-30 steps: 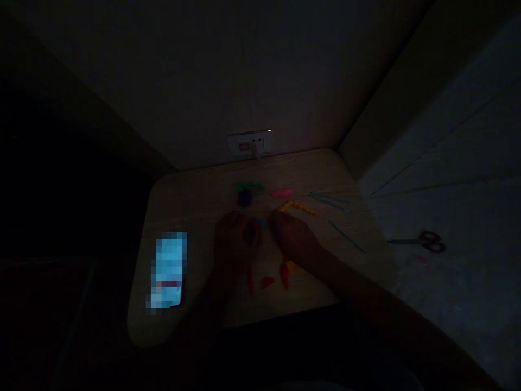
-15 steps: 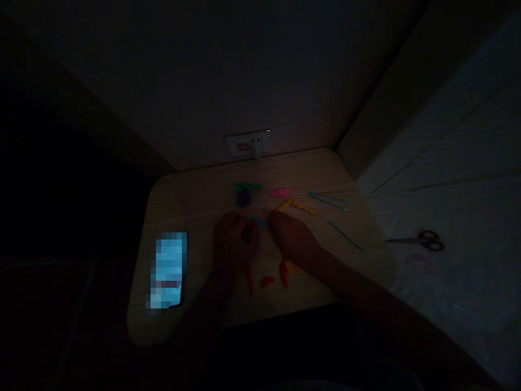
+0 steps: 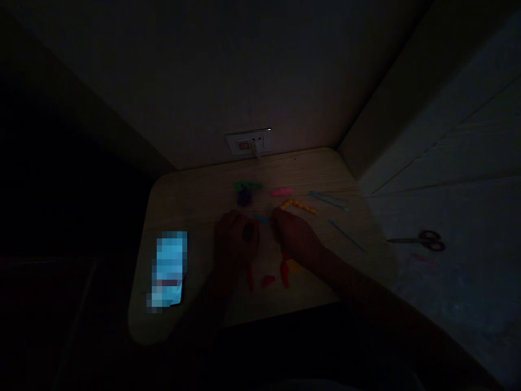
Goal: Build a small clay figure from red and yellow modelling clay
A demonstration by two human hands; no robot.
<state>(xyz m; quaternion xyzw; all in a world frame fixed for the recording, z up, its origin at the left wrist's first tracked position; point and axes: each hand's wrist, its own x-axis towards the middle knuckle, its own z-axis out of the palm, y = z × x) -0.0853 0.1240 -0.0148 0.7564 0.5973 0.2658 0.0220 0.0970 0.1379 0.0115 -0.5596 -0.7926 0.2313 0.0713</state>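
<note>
Over the middle of a small wooden table, my left hand (image 3: 234, 238) is closed with its fingers curled round a red clay piece (image 3: 256, 223), of which only a bit shows. A dark round patch lies by its fingertips; I cannot tell what it is. My right hand (image 3: 296, 234) pinches a blue modelling tool (image 3: 262, 219), its blade end pointing at the red piece. Below the hands lie a red clay strip (image 3: 250, 279), a small red clay lump (image 3: 268, 281) and another red strip (image 3: 285, 275) beside a yellow clay piece (image 3: 294, 266).
Behind the hands are green clay (image 3: 248, 185), a dark purple clay ball (image 3: 245, 197), pink clay (image 3: 282, 191) and a knobbly orange-yellow strand (image 3: 303, 206). Thin blue tools (image 3: 347, 235) lie right. A lit phone (image 3: 171, 260) is left; scissors (image 3: 427, 240) lie beyond the table (image 3: 195, 190).
The blue tool and my right hand have shifted very slightly near the red piece. My left hand keeps its hold; the other things lie as before, with the view moved a little.
</note>
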